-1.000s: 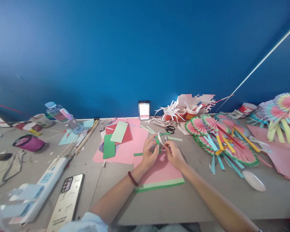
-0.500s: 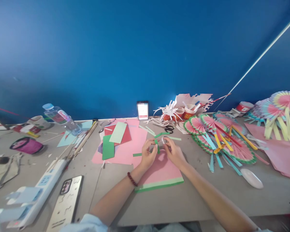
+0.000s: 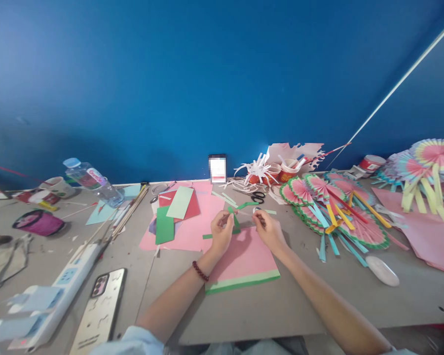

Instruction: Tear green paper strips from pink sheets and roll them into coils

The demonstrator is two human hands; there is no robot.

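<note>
My left hand (image 3: 222,231) is closed in a pinch on a green paper strip (image 3: 236,225), which hangs over the far edge of the pink paper sheet (image 3: 240,256). That sheet has light green and dark green bands along its near edge. To the right, my right hand (image 3: 269,230) pinches one end of a thin whitish strip (image 3: 247,213) that runs across the gap from the left fingers. Whether it is tape or peeled backing I cannot tell. Another green strip (image 3: 248,204) lies just beyond the hands.
Green cards (image 3: 165,226) rest on pink paper at the left. Black-handled scissors (image 3: 258,197) lie behind my right hand. Pleated paper fans (image 3: 329,202) and a white oval object (image 3: 382,270) are on the right. A phone (image 3: 99,310), power strip (image 3: 59,301) and tilted bottle (image 3: 92,180) stand left.
My hands have drawn apart, the left one moving left and the right one slightly right. The whitish strip, curled at my right fingers before, now stretches between them.
</note>
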